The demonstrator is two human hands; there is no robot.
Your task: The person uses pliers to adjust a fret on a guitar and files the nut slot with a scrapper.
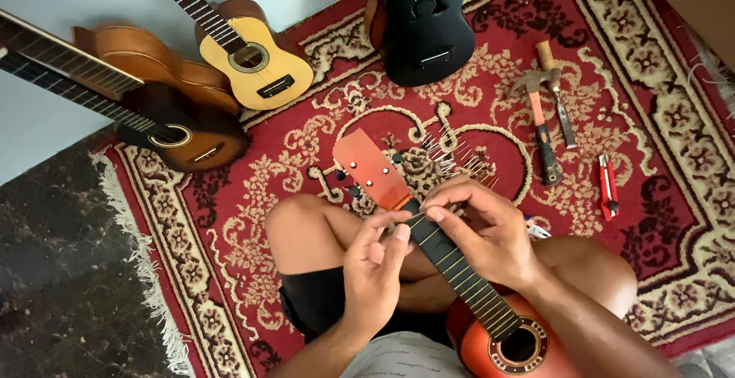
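A small red-orange guitar lies across my lap, with its orange headstock pointing up and left. My left hand pinches at the black fretboard near the nut, thumb and fingers closed on its left edge. My right hand rests over the neck from the right, its fingertips pressed on the fretboard by the nut. Whether a thin fret wire or string sits between the fingers is too small to tell. Several loose metal pins lie on the rug beyond the headstock.
On the red patterned rug lie a claw hammer, a wooden-handled tool and a red utility knife. A black guitar, a yellow one and two brown ones lean at the back. Dark stone floor left.
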